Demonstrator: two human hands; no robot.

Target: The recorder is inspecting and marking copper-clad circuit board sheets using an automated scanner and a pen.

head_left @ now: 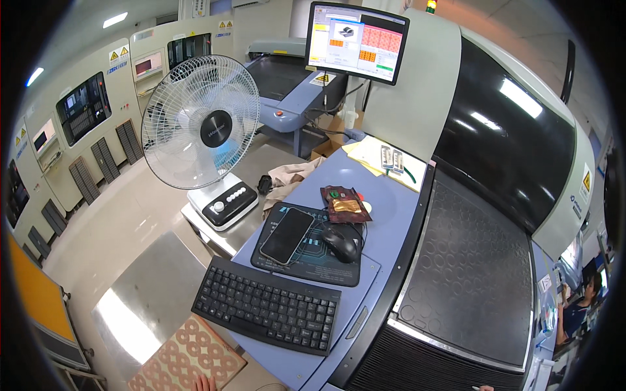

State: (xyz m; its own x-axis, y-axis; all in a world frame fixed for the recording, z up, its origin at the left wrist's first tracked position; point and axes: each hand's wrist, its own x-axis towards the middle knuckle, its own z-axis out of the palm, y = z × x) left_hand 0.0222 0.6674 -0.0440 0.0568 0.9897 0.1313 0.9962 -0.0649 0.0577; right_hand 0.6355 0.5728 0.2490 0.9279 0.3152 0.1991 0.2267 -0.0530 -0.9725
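At the bottom edge, my left hand [204, 383] lies with stretched fingers on top of a flat panel [189, 352]. The panel is tan with reddish ring patterns in rows; its near part is cut off. Only a sliver of my right hand [486, 388] shows at the lower right, below the machine's black ribbed cover [417, 358]. A thin pale stick-like thing [476, 388] pokes out from its fingers; its kind is too small to make out. A black keyboard [267, 306] sits beyond the panel, on the blue machine ledge [287, 365].
Behind the keyboard are a mouse mat with a phone [287, 236] and a mouse [342, 242], and a dark red packet [345, 204]. A table fan [202, 124] stands left, a monitor [357, 40] ahead. A large dark-windowed machine [508, 130] fills the right; a person [577, 313] is beyond.
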